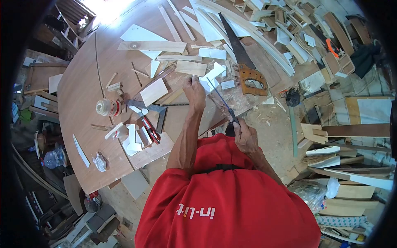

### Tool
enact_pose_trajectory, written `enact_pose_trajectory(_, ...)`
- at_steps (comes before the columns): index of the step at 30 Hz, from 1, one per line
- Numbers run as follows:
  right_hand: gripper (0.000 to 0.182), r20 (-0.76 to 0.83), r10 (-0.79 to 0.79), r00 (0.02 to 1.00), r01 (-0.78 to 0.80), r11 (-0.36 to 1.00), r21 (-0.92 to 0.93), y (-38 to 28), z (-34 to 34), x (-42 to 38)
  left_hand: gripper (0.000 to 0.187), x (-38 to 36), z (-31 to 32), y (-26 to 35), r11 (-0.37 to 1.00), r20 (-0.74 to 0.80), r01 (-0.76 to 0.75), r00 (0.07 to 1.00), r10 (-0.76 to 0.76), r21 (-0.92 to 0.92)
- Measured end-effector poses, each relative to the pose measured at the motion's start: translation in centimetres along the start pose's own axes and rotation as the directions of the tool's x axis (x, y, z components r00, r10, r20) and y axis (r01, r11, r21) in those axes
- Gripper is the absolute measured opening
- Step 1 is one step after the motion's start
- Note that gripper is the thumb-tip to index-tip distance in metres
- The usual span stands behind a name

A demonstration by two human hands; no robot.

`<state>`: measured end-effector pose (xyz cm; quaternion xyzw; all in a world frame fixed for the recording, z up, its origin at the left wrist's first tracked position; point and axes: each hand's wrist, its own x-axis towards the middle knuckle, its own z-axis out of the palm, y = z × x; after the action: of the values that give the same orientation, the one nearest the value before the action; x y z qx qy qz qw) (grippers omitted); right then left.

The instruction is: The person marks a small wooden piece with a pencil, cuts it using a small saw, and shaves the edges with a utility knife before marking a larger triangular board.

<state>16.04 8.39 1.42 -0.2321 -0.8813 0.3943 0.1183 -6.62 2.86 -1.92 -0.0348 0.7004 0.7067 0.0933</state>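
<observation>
My right hand (246,139) is closed round the dark handle of a long thin file-like tool (223,100); its exact kind is hard to tell. The slim shaft points up and left, its tip over a small white-faced wooden piece (214,72). My left hand (194,91) is closed at the left edge of the white pieces and seems to grip one, though the fingertips are partly hidden. A handsaw (253,79) with a wooden handle lies to the right. Left of my forearm are a try square (161,118) and a red utility knife (152,130).
On the wooden table (78,103) stand a glue jar (108,107) and crumpled paper (99,161). Wood strips (153,46) and white offcuts cover its far part. Wooden parts (297,41) are heaped at upper right, with boards (351,191) stacked at lower right.
</observation>
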Motion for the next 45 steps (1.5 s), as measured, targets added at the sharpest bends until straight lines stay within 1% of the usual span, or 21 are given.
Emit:
enact_pose_trajectory(4,0.031,0.023,-0.035,0.999,0.035,0.999,-0.022,0.1,-0.2,-0.4,0.019,-0.1,-0.4,0.4,0.994,0.001,-0.097,0.995,0.097,0.041)
enact_pose_trajectory(5,0.031,0.049,-0.003,0.999,0.004,1.0,-0.023,0.0,-0.2,-0.4,0.019,0.0,-0.5,0.4,0.995,-0.001,-0.096,0.995,0.096,0.039)
enact_pose_trajectory(7,0.031,0.077,0.028,0.997,-0.026,0.999,-0.025,-0.1,-0.4,-0.4,0.019,0.1,-0.8,0.3,1.0,0.056,0.021,0.998,-0.02,-0.005)
enact_pose_trajectory(10,0.031,0.109,0.081,0.991,-0.085,0.996,0.031,-0.4,-0.8,-0.5,0.02,0.1,-0.8,0.1,0.998,0.057,0.049,0.997,-0.047,-0.036)
enact_pose_trajectory(19,0.027,0.105,0.067,0.992,-0.068,0.998,0.005,-0.1,-0.6,-0.6,0.026,0.1,-1.1,0.0,0.998,0.062,0.001,0.998,-0.005,0.065)
enact_pose_trajectory(22,0.026,0.086,0.047,0.995,-0.046,0.999,-0.014,0.6,-0.1,-0.9,0.026,0.1,-1.2,0.0,0.999,0.074,0.009,0.997,-0.012,0.036)
enact_pose_trajectory(25,0.026,0.029,-0.024,0.999,0.026,0.998,-0.064,0.6,0.4,-0.8,0.025,-0.1,-0.6,0.1,0.997,0.057,0.008,0.998,-0.013,0.083)
enact_pose_trajectory(27,0.026,0.125,0.089,0.988,-0.072,0.988,-0.137,0.3,0.9,-0.1,0.023,-0.7,-0.3,-0.4,0.998,0.089,0.016,0.996,-0.021,0.06)
enact_pose_trajectory(28,0.026,0.125,0.092,0.988,-0.075,0.988,-0.135,0.0,1.2,0.3,0.022,-1.0,-0.1,-0.8,0.999,0.121,0.022,0.992,-0.027,0.037)
enact_pose_trajectory(29,0.026,0.139,0.107,0.984,-0.085,0.984,-0.157,-0.2,1.5,0.7,0.021,-1.2,0.4,-1.1,0.991,0.122,0.131,0.984,-0.128,-0.018)
enact_pose_trajectory(32,0.026,0.153,0.093,0.984,-0.062,0.979,-0.195,-0.9,1.6,1.9,0.02,-3.4,0.7,-1.3,0.991,0.133,0.107,0.984,-0.118,0.085)
enact_pose_trajectory(33,0.026,0.138,0.057,0.989,-0.027,0.977,-0.212,-1.0,1.5,2.3,0.024,-2.3,0.5,-3.3,0.998,0.096,0.046,0.994,-0.049,0.034)
enact_pose_trajectory(34,0.026,0.132,0.06,0.989,-0.031,0.976,-0.216,-0.7,1.5,1.8,0.024,-1.8,0.1,-2.6,0.998,0.103,0.045,0.994,-0.048,0.031)
enact_pose_trajectory(36,0.026,0.101,-0.026,0.995,0.049,0.973,-0.228,0.4,2.1,0.4,0.01,-0.5,-1.6,-1.5,0.97,0.167,0.241,0.956,-0.243,0.033)
enact_pose_trajectory(37,0.026,0.106,-0.029,0.994,0.052,0.973,-0.224,0.6,2.7,0.6,0.021,-0.2,-2.3,-3.0,0.892,0.272,-0.2,0.958,0.091,0.406)
enact_pose_trajectory(38,0.027,0.088,-0.039,0.995,0.057,0.977,-0.207,0.7,3.3,0.8,0.021,0.6,-2.8,-4.4,0.89,0.272,-0.198,0.958,0.087,0.411)
enact_pose_trajectory(40,0.028,0.067,-0.048,0.997,0.061,0.978,-0.2,0.5,3.2,1.1,0.039,0.9,-2.5,-3.5,0.891,0.354,-0.195,0.934,0.042,0.409)
enact_pose_trajectory(41,0.021,0.058,-0.074,0.996,0.084,0.979,-0.187,0.2,3.0,1.3,0.039,1.0,-2.4,-3.1,0.893,0.35,-0.194,0.936,0.043,0.407)
enact_pose_trajectory(43,0.016,0.05,-0.106,0.993,0.113,0.98,-0.164,0.0,2.9,1.2,0.036,1.0,-2.5,-1.5,0.951,0.285,-0.073,0.958,-0.017,0.302)
enact_pose_trajectory(44,0.018,0.079,-0.084,0.993,0.098,0.978,-0.186,0.4,2.8,0.8,0.036,1.2,-2.4,-0.8,0.95,0.287,-0.081,0.958,-0.009,0.302)
enact_pose_trajectory(45,0.022,0.111,-0.061,0.992,0.083,0.973,-0.214,0.2,2.4,0.8,0.032,1.3,-2.1,-0.4,0.967,0.274,0.182,0.935,-0.226,0.178)
